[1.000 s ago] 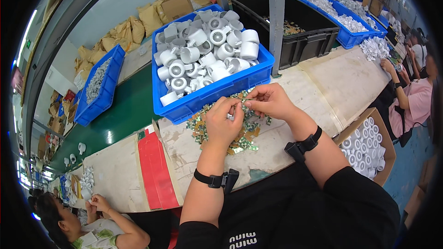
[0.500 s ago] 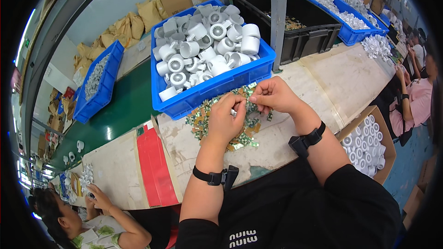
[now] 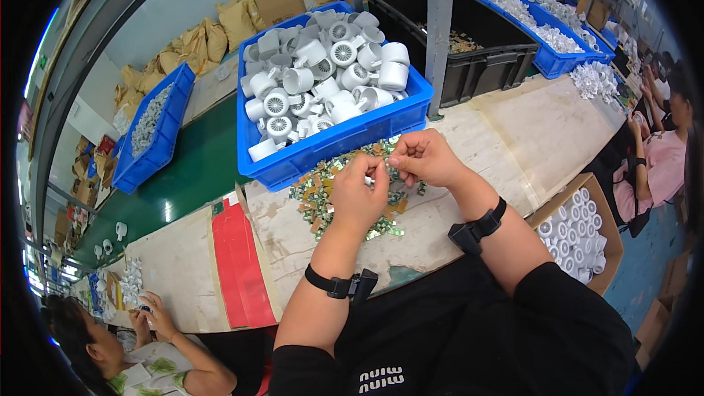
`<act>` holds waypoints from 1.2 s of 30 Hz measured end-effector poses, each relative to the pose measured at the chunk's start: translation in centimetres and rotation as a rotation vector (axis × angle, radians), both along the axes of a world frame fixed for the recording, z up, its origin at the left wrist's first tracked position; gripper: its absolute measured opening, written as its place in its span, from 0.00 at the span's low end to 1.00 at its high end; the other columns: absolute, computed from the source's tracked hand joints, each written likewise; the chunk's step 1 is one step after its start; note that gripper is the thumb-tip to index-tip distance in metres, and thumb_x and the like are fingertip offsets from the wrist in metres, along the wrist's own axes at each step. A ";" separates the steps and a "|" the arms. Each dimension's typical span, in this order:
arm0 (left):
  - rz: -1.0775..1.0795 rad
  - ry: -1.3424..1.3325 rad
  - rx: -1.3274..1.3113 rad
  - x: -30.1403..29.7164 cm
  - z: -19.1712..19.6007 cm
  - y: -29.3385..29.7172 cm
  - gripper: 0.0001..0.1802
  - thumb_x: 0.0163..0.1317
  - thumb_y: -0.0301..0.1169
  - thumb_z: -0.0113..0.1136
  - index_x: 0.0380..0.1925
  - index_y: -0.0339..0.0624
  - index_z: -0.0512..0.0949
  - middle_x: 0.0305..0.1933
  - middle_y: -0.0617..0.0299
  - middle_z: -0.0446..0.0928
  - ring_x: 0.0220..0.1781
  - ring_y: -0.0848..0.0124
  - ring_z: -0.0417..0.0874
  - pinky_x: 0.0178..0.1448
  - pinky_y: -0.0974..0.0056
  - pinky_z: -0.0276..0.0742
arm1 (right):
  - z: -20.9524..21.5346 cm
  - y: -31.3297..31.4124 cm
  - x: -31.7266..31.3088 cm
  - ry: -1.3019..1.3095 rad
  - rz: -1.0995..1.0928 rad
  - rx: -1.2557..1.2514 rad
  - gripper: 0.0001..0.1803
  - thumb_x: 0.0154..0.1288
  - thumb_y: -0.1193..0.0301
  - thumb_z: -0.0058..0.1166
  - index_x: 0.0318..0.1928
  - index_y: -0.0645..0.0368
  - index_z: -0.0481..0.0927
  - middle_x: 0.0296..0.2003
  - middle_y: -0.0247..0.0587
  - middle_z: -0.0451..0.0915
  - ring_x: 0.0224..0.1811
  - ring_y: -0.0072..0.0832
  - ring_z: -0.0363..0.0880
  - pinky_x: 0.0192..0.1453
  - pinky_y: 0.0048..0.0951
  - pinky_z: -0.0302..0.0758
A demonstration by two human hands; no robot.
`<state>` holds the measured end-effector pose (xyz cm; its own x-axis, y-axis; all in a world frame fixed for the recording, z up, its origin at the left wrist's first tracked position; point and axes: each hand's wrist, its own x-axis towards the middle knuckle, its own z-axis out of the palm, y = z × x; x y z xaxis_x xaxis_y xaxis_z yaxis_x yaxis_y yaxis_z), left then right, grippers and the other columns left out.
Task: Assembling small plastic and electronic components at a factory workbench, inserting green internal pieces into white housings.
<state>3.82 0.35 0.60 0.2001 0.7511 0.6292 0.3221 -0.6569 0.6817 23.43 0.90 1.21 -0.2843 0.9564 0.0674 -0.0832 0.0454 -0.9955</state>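
Over a heap of small green and orange circuit boards (image 3: 317, 195), my two hands meet with fingertips almost touching. My left hand (image 3: 355, 194) is closed, and a bit of something white shows between its fingers. Thumb and forefinger of my right hand (image 3: 427, 158) are pinched together beside the left fingertips. Whatever sits in that pinch is too small to make out. Just beyond the heap stands a blue crate (image 3: 334, 148) full of white plastic cup-shaped housings (image 3: 297, 81) with slotted round ends and side stubs.
A black crate (image 3: 488, 66) with more boards stands behind a grey metal post (image 3: 440, 37). To my right is a cardboard box (image 3: 612, 253) of white ring-ended parts. Red sheeting (image 3: 242, 268) covers part of the bench at left. Co-workers sit at both sides.
Both hands have shifted slightly left in the picture, along with the whole scene. My fingertips stay together in much the same pinch.
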 end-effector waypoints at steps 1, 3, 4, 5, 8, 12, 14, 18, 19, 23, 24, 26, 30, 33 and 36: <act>-0.002 0.000 -0.001 0.0 0.1 0.0 0.05 0.65 0.24 0.66 0.33 0.39 0.79 0.29 0.54 0.83 0.29 0.59 0.87 0.34 0.58 0.81 | 0.1 0.0 -0.2 -0.017 -0.023 0.033 0.09 0.73 0.70 0.68 0.35 0.61 0.84 0.23 0.32 0.83 0.21 0.17 0.80 0.24 0.21 0.77; 0.121 0.140 0.060 0.4 0.6 -0.2 0.04 0.65 0.25 0.66 0.34 0.40 0.78 0.29 0.53 0.82 0.30 0.55 0.87 0.35 0.55 0.81 | 0.1 -0.7 -0.5 -0.035 -0.080 0.044 0.09 0.73 0.69 0.68 0.36 0.61 0.84 0.25 0.33 0.83 0.22 0.17 0.80 0.25 0.20 0.78; 0.110 0.136 0.108 0.3 0.9 0.1 0.03 0.65 0.25 0.64 0.35 0.42 0.78 0.28 0.53 0.82 0.31 0.53 0.87 0.36 0.52 0.81 | 0.2 -0.7 -0.8 0.010 -0.084 0.008 0.08 0.72 0.69 0.69 0.39 0.61 0.85 0.26 0.32 0.84 0.24 0.16 0.80 0.27 0.21 0.78; 0.120 0.169 0.121 0.0 1.8 -0.2 0.03 0.64 0.25 0.65 0.34 0.42 0.79 0.29 0.53 0.82 0.31 0.52 0.87 0.37 0.52 0.81 | 0.1 -1.3 -1.1 0.051 -0.100 -0.035 0.09 0.70 0.69 0.70 0.42 0.61 0.86 0.27 0.32 0.84 0.25 0.15 0.80 0.29 0.21 0.78; 0.040 0.240 0.104 -3.2 1.8 -0.4 0.03 0.58 0.22 0.64 0.33 0.39 0.81 0.30 0.52 0.83 0.31 0.54 0.85 0.38 0.55 0.79 | 0.3 -5.6 0.7 -0.231 -0.106 0.390 0.16 0.67 0.66 0.73 0.50 0.60 0.87 0.27 0.32 0.84 0.26 0.18 0.78 0.32 0.26 0.76; 0.318 0.364 0.058 -11.3 1.9 -2.3 0.16 0.62 0.18 0.59 0.50 0.38 0.84 0.33 0.53 0.83 0.33 0.62 0.84 0.42 0.61 0.80 | 2.8 -15.1 8.7 -0.386 0.038 0.437 0.11 0.66 0.68 0.73 0.44 0.62 0.89 0.24 0.34 0.82 0.25 0.21 0.77 0.31 0.26 0.73; 0.506 0.424 0.022 -17.9 -0.3 -2.1 0.17 0.65 0.22 0.61 0.54 0.38 0.82 0.33 0.52 0.82 0.34 0.61 0.84 0.43 0.59 0.80 | 0.3 -18.9 14.0 -0.329 -0.188 0.236 0.08 0.68 0.69 0.71 0.38 0.62 0.89 0.25 0.31 0.84 0.27 0.18 0.79 0.32 0.27 0.73; 0.681 0.548 -0.020 -25.7 -2.0 -2.8 0.20 0.67 0.30 0.63 0.58 0.38 0.80 0.40 0.48 0.83 0.41 0.53 0.84 0.48 0.55 0.80 | -8.8 -25.9 26.5 -0.790 -1.052 -0.195 0.11 0.67 0.65 0.67 0.39 0.62 0.88 0.22 0.36 0.83 0.27 0.24 0.82 0.37 0.29 0.79; 0.773 0.615 -0.055 -27.1 -2.5 -3.3 0.22 0.67 0.32 0.64 0.59 0.38 0.79 0.47 0.45 0.83 0.47 0.50 0.85 0.53 0.53 0.79 | -10.3 -27.6 27.9 -0.794 -1.051 -0.197 0.11 0.67 0.65 0.67 0.39 0.62 0.88 0.22 0.36 0.83 0.27 0.24 0.82 0.37 0.29 0.79; 0.876 0.977 0.001 -28.8 -3.6 -5.7 0.27 0.66 0.35 0.65 0.64 0.40 0.76 0.64 0.39 0.75 0.66 0.43 0.76 0.66 0.46 0.71 | -13.3 -30.2 27.4 -1.276 -0.716 -0.416 0.23 0.57 0.59 0.73 0.49 0.58 0.86 0.37 0.51 0.85 0.41 0.46 0.85 0.51 0.43 0.82; 0.829 0.946 0.052 -28.6 -3.9 -6.7 0.29 0.65 0.36 0.65 0.66 0.40 0.75 0.68 0.37 0.70 0.70 0.41 0.69 0.70 0.42 0.65 | -13.9 -30.1 26.3 -1.295 -0.594 -0.314 0.28 0.51 0.58 0.75 0.51 0.59 0.85 0.44 0.54 0.84 0.49 0.51 0.84 0.58 0.48 0.81; 0.774 0.928 0.115 -28.3 -4.6 -8.4 0.32 0.64 0.39 0.65 0.68 0.42 0.74 0.74 0.35 0.64 0.75 0.37 0.63 0.75 0.35 0.57 | -14.2 -29.8 24.4 -1.436 -0.532 -0.290 0.29 0.50 0.59 0.76 0.52 0.57 0.85 0.47 0.53 0.82 0.52 0.51 0.83 0.60 0.48 0.80; 0.676 1.028 -0.023 -25.5 -3.6 -10.5 0.37 0.60 0.41 0.66 0.69 0.41 0.73 0.77 0.33 0.60 0.78 0.36 0.60 0.80 0.33 0.49 | -14.5 -29.2 22.0 -1.688 -0.553 -0.327 0.30 0.45 0.62 0.79 0.51 0.53 0.87 0.49 0.51 0.81 0.55 0.51 0.82 0.61 0.51 0.79; 0.687 0.975 -0.172 -25.9 -2.3 -11.3 0.40 0.61 0.44 0.67 0.72 0.41 0.71 0.83 0.31 0.51 0.84 0.31 0.50 0.84 0.30 0.39 | -12.4 -29.7 23.0 -1.669 -0.491 -0.365 0.29 0.44 0.61 0.81 0.49 0.53 0.88 0.48 0.49 0.82 0.53 0.50 0.84 0.56 0.50 0.82; 0.788 1.112 -0.318 -28.8 -3.4 -11.1 0.40 0.67 0.46 0.67 0.73 0.34 0.69 0.87 0.29 0.38 0.88 0.32 0.39 0.86 0.31 0.39 | -4.6 -28.3 23.3 -1.520 -0.326 -0.310 0.29 0.45 0.61 0.82 0.50 0.54 0.88 0.42 0.45 0.86 0.45 0.45 0.88 0.50 0.43 0.84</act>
<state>-25.00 -10.78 -2.78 -0.0606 0.9767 0.2058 0.9930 0.0800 -0.0873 46.75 -27.44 -3.34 0.3099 0.9093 -0.2778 0.9297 -0.3510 -0.1116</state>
